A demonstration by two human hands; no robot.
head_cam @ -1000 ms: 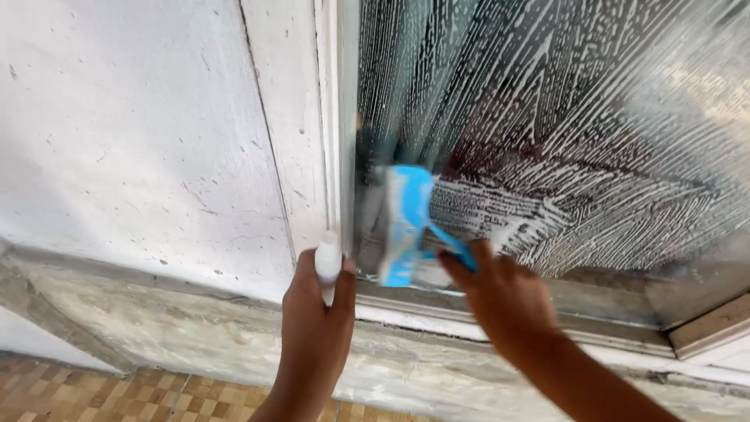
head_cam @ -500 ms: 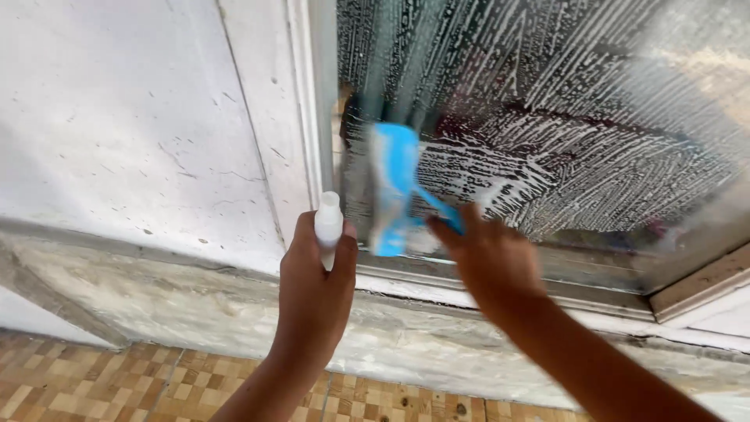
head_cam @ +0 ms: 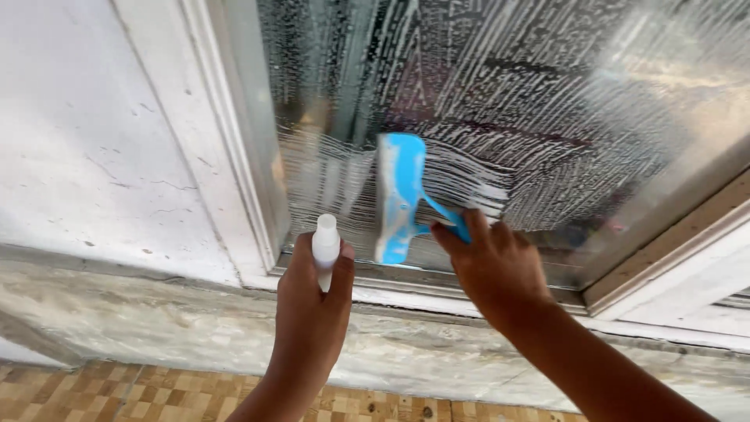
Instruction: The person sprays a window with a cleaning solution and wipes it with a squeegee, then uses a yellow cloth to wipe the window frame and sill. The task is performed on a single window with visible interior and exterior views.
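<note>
My right hand [head_cam: 496,270] grips the handle of a blue window squeegee [head_cam: 400,195]. Its blade stands upright against the soapy window pane [head_cam: 508,101], near the pane's lower left part. White foam streaks cover the glass; a smeared, thinner patch lies left of the blade. My left hand [head_cam: 312,305] is closed around a white spray bottle [head_cam: 325,246], whose top pokes up between thumb and fingers, just below the window's bottom edge.
A white window frame [head_cam: 226,156] borders the glass on the left and a sill [head_cam: 437,301] runs below. A white cracked wall [head_cam: 86,141] lies left, a worn stone ledge [head_cam: 156,328] beneath, and brown patterned floor tiles [head_cam: 141,398] at the bottom.
The squeegee has slid right across the glass, away from the left frame, leaving a smeared band behind it. The view has shifted right. My left hand still holds the bottle.
</note>
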